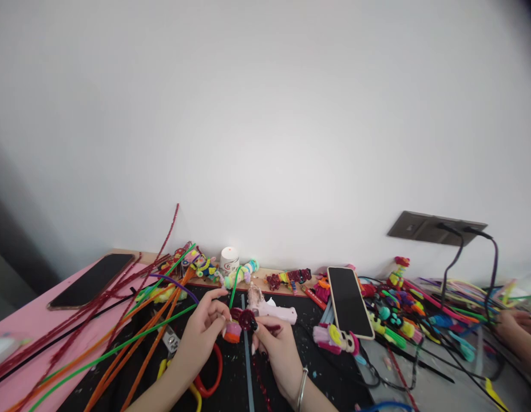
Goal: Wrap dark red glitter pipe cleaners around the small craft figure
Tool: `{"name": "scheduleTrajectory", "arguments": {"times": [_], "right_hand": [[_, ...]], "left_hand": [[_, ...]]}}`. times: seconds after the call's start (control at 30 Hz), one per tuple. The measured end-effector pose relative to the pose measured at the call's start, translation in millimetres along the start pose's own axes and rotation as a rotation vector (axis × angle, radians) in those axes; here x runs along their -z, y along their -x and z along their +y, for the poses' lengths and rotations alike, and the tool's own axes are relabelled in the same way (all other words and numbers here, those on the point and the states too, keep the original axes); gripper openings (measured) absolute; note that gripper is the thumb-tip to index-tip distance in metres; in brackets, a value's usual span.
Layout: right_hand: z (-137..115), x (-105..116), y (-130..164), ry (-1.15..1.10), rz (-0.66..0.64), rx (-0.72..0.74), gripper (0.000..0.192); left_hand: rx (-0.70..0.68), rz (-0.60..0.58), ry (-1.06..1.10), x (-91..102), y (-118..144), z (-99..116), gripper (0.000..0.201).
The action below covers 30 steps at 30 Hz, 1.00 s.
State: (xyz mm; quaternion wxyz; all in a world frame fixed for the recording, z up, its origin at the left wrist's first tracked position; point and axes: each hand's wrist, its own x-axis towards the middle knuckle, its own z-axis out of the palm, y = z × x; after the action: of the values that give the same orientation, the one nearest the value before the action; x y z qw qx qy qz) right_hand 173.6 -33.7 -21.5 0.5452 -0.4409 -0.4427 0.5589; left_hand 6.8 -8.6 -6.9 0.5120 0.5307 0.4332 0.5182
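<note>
Between my hands is a small pipe-cleaner figure with a dark red coiled part [247, 320] and a pink and orange part [232, 332]. My right hand [274, 342] pinches the dark red part between thumb and fingers, and a dark red pipe cleaner [260, 377] hangs below it. My left hand [207, 327] has curled fingers, with thumb and forefinger closed at the pink and orange part; their exact contact is hard to see. Just behind lies a pale pink glue gun [276, 311]. A translucent grey stick [249, 366] lies beneath the hands on the black mat [325, 383].
Long red, orange and green pipe cleaners [132, 337] spread across the left, near a dark phone [91, 281]. Scissors with red handles [214, 375] lie by my left forearm. Rightward are another phone [350, 303], a pipe-cleaner doll [336, 339], cables and another person's hand [516, 326]. A paper cup [229, 260] stands behind.
</note>
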Motion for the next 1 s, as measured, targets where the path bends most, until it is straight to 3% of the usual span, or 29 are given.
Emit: {"name": "scheduleTrajectory", "arguments": {"times": [0.33,0.67,1.0], "right_hand": [[1.0,0.8,-0.4,0.006,0.015,-0.002,0.046],[2.0,2.0,-0.1,0.028,0.017,-0.008,0.049],[6.4,2.7,2.3,0.164,0.009,0.109,0.047]], "left_hand": [[0.041,0.013,0.009,-3.3,0.1,4.7,0.035],[0.033,-0.208,0.038,-4.8,2.3,-10.7,0.028],[0.033,-0.232,-0.022,-3.3,1.1,-10.8,0.024]]}}
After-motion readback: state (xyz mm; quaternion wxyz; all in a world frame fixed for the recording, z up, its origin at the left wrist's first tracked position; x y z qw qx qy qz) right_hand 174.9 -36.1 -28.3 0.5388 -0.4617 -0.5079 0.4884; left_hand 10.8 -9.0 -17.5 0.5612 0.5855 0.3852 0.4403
